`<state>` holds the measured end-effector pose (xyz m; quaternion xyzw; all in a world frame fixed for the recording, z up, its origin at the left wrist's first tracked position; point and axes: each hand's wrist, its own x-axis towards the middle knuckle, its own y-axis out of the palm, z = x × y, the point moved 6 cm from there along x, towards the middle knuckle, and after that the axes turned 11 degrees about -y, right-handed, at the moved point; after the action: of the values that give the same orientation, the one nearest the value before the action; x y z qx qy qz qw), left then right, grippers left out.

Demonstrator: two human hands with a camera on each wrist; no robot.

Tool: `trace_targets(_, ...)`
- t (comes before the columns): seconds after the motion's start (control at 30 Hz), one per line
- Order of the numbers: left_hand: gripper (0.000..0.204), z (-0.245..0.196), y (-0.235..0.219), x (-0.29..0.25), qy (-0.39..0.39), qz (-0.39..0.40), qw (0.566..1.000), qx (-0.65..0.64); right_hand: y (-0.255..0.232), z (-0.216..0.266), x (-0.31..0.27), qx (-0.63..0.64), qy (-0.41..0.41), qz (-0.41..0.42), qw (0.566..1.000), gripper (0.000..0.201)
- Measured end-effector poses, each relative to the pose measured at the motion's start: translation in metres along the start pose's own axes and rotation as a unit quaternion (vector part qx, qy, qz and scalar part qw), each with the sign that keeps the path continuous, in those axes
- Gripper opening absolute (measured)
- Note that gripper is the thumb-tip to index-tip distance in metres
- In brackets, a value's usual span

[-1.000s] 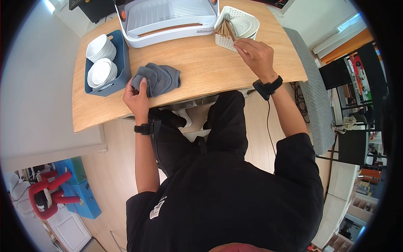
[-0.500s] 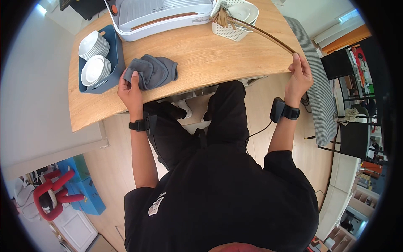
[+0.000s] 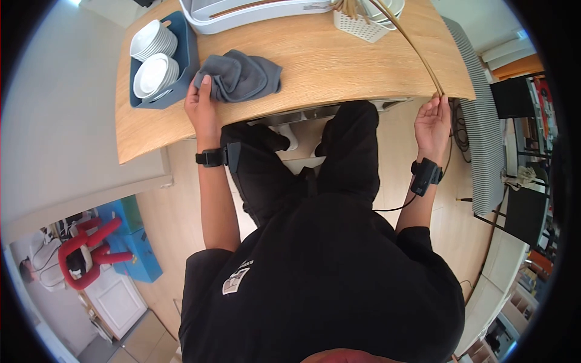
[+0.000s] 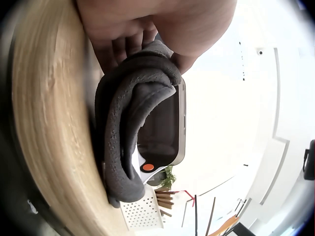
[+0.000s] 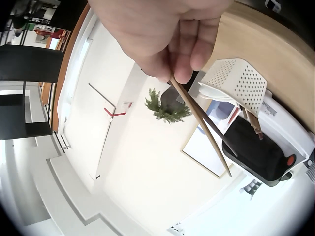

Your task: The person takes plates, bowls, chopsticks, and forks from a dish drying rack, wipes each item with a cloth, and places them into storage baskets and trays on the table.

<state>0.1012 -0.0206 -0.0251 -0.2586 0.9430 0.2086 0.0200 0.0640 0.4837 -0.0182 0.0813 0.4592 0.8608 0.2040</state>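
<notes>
A folded grey cloth [image 3: 248,75] lies near the table's front edge. My left hand [image 3: 203,112] grips its left end, thumb on top; in the left wrist view the cloth [image 4: 123,113] shows as thick curled layers under the fingers. Out at the right front corner, my right hand [image 3: 433,124] pinches a pair of brown chopsticks [image 3: 417,51] by one end. Their far ends reach up past the white perforated basket [image 3: 363,29] in the head view. From the right wrist, the two chopsticks [image 5: 199,115] spread slightly apart away from the fingertips.
A blue bin [image 3: 189,51] with stacks of white bowls [image 3: 154,75] stands at the left. At the back is a white dish rack [image 3: 266,10] with a chopstick lying along its front. The basket holds white dishes and more wooden utensils [image 3: 346,8]. A checked bench [image 3: 484,133] flanks the table's right.
My right hand has drawn the chopsticks from the basket and moved out to the right and toward me. The left hand keeps hold of the cloth, and the head view has shifted.
</notes>
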Motion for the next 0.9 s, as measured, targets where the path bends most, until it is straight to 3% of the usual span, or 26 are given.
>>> trace_targets(0.07, 0.026, 0.002, -0.005, 0.002, -0.019, 0.018, 0.999, -0.023, 0.027, -0.028, -0.010, 0.063, 0.085, 0.074, 0.992, 0.013)
trace_targets(0.13, 0.026, 0.007, 0.016, -0.006, -0.074, 0.117, 0.978, -0.155, 0.040, -0.059, -0.025, 0.073, 0.120, 0.058, 0.988, 0.013)
trace_targets(0.2, 0.030, 0.012, 0.030, -0.019, -0.075, 0.134, 0.977, -0.151, 0.060, -0.092, -0.045, 0.066, 0.178, 0.106, 0.976, 0.013)
trace_targets(0.33, 0.034, 0.029, 0.052, -0.046, -0.122, 0.156, 0.968, -0.153, 0.078, -0.127, -0.078, -0.029, 0.178, 0.090, 0.980, 0.017)
trace_targets(0.4, 0.042, 0.032, 0.064, -0.058, -0.128, 0.179, 0.967, -0.127, 0.086, -0.124, -0.086, -0.163, 0.095, 0.127, 0.974, 0.024)
trace_targets(0.47, 0.042, 0.033, 0.069, -0.065, -0.134, 0.171, 0.967, -0.135, 0.087, -0.124, -0.092, -0.164, 0.064, 0.143, 0.974, 0.025)
trace_targets(0.53, 0.041, 0.035, 0.072, -0.068, -0.149, 0.166, 0.964, -0.142, 0.092, -0.115, -0.097, -0.240, -0.019, 0.202, 0.949, 0.021)
trace_targets(0.67, 0.040, 0.037, 0.087, -0.075, -0.174, 0.183, 0.956, -0.152, 0.101, -0.100, -0.107, -0.310, -0.093, 0.254, 0.911, 0.017)
trace_targets(0.77, 0.036, 0.040, 0.098, -0.080, -0.188, 0.193, 0.949, -0.164, 0.116, -0.094, -0.118, -0.358, -0.210, 0.361, 0.835, 0.016)
trace_targets(0.8, 0.036, 0.043, 0.100, -0.081, -0.189, 0.195, 0.949, -0.163, 0.117, -0.092, -0.118, -0.359, -0.211, 0.359, 0.835, 0.016)
trace_targets(0.87, 0.034, 0.049, 0.101, -0.083, -0.197, 0.200, 0.944, -0.172, 0.132, -0.086, -0.132, -0.382, -0.285, 0.450, 0.755, 0.017)
trace_targets(0.9, 0.034, 0.049, 0.101, -0.084, -0.199, 0.200, 0.944, -0.171, 0.133, -0.087, -0.135, -0.383, -0.291, 0.450, 0.752, 0.016)
